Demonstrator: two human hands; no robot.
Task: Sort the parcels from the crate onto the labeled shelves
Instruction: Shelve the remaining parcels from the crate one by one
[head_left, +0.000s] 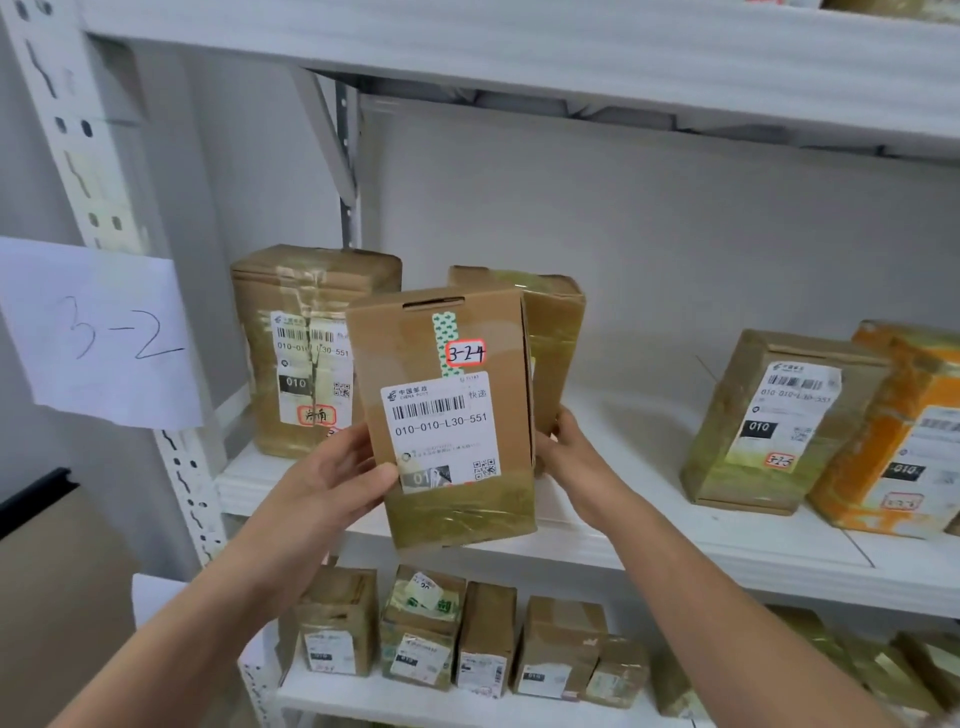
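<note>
Parcel (441, 415) marked 3-24 | left hand (337, 478) grips its left edge | right hand (566, 447) grips right side

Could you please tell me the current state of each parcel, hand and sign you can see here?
held parcel, upright, sealed, in front of the middle shelf.
left hand, grips the held parcel's left edge.
right hand, holds its right side.
left parcel, standing on the shelf, taped shut.
right parcel, standing beside the orange parcel.
paper sign, hanging on the rack post, marked 3-2.
</note>
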